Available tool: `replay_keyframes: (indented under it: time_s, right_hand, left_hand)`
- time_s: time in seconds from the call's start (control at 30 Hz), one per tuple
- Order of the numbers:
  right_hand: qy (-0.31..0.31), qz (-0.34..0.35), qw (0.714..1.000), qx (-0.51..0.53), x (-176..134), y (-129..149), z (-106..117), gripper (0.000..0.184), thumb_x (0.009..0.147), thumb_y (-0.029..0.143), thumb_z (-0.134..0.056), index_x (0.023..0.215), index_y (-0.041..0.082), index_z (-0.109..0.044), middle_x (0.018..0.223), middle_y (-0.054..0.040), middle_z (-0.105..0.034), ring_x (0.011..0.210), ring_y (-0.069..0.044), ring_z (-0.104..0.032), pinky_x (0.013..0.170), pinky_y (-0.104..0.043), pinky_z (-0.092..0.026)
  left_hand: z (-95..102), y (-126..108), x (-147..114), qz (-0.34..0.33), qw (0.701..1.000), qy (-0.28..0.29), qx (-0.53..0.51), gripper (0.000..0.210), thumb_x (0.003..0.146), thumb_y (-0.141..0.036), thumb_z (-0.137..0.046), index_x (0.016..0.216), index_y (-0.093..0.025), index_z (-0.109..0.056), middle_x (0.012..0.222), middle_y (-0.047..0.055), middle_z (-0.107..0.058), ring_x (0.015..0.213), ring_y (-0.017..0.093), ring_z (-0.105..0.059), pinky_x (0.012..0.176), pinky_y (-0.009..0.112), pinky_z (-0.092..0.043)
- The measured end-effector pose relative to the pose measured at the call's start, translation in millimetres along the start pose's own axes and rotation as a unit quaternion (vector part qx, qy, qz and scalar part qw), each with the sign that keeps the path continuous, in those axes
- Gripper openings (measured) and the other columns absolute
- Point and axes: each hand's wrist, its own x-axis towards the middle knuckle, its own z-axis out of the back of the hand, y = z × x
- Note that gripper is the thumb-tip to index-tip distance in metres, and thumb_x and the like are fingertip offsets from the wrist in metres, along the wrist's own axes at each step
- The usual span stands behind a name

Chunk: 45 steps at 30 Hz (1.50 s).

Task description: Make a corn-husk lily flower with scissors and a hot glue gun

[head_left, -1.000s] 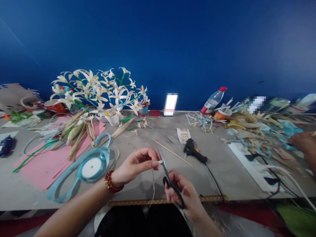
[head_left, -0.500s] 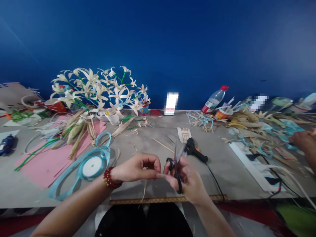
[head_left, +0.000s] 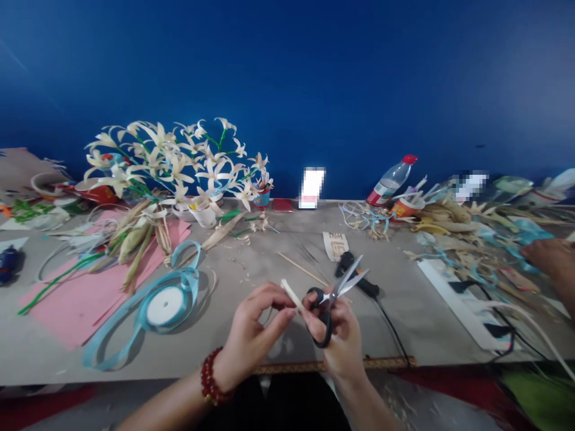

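In the head view my right hand [head_left: 342, 344] holds a pair of scissors [head_left: 333, 296] by the black handles, the parted blades pointing up and right. Its thumb and forefinger also touch the lower end of a pale husk strip [head_left: 293, 294]. My left hand [head_left: 258, 323], with a red bead bracelet [head_left: 211, 377] at the wrist, has its fingers closed on the same strip from the left. The strip slants up to the left between both hands. Behind the scissors lies a black glue gun [head_left: 359, 275], partly covered by the blades.
A spool of blue ribbon [head_left: 166, 305] lies left on pink paper [head_left: 67, 311]. Husk flowers [head_left: 179, 161] stand behind. To the right are a white power strip [head_left: 449, 305], a tilted bottle [head_left: 390, 182], husk scraps [head_left: 449, 215] and another person's hand [head_left: 545, 254]. A thin stick [head_left: 300, 266] lies ahead.
The husk strip is now raised and slanted up between my hands. My left hand has turned, its forearm swinging right. The scissors have tilted right and their blades show wider apart.
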Motion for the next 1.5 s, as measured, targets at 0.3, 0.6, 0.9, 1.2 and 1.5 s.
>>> replay_keyframes:
  time_s: [0.3, 0.6, 0.9, 1.2, 1.5]
  right_hand:
    - [0.057, -0.04, 0.997, -0.024, -7, 2, 0, 0.024, 0.076, 0.033, -0.077, 0.087, 0.021, -0.06, 0.075, 0.0013, -0.065, 0.063, -0.013, -0.059, 0.06, -0.021, -0.047]
    - [0.209, -0.127, 0.966, -0.088, -24, -12, 26, 0.045, 0.076, 0.063, -0.069, 0.083, 0.021, -0.053, 0.069, 0.0022, -0.051, 0.059, -0.012, -0.043, 0.053, -0.023, -0.037]
    - [0.24, -0.106, 0.959, -0.107, -22, -13, 27, 0.047, 0.077, 0.065, -0.066, 0.084, 0.02, -0.054, 0.071, 0.001, -0.052, 0.06, -0.013, -0.042, 0.054, -0.023, -0.036]
    - [0.247, -0.122, 0.955, -0.106, -18, -10, 24, 0.048, 0.076, 0.066, -0.068, 0.083, 0.021, -0.052, 0.071, 0.0021, -0.049, 0.061, -0.013, -0.04, 0.055, -0.023, -0.033]
    - [0.26, -0.135, 0.953, -0.082, -17, -12, 24, 0.049, 0.076, 0.068, -0.066, 0.082, 0.021, -0.051, 0.07, 0.0029, -0.047, 0.06, -0.012, -0.039, 0.052, -0.022, -0.034]
  left_hand:
    - [-24.5, 11, -9, 0.199, 0.931, -0.079, -0.295, 0.013, 0.086, -0.026, -0.07, 0.078, -0.017, -0.065, 0.076, 0.0, -0.062, 0.074, 0.013, -0.057, 0.075, 0.024, -0.046]
    - [-19.3, 6, -6, 0.236, 0.887, -0.081, -0.389, 0.012, 0.087, -0.024, -0.07, 0.081, -0.016, -0.063, 0.073, 0.0, -0.067, 0.07, 0.011, -0.06, 0.072, 0.023, -0.046]
    - [-22.0, 7, -8, 0.203, 0.902, -0.115, -0.364, 0.012, 0.09, -0.024, -0.067, 0.081, -0.018, -0.061, 0.069, -0.001, -0.068, 0.066, 0.01, -0.06, 0.069, 0.022, -0.047]
    - [-20.6, 9, -7, 0.218, 0.893, -0.119, -0.376, 0.016, 0.087, -0.027, -0.07, 0.081, -0.018, -0.058, 0.067, -0.001, -0.065, 0.063, 0.011, -0.059, 0.067, 0.024, -0.048]
    - [-21.4, 11, -6, 0.224, 0.894, -0.124, -0.368, 0.02, 0.086, -0.03, -0.071, 0.078, -0.018, -0.058, 0.065, -0.001, -0.063, 0.061, 0.011, -0.058, 0.065, 0.023, -0.047]
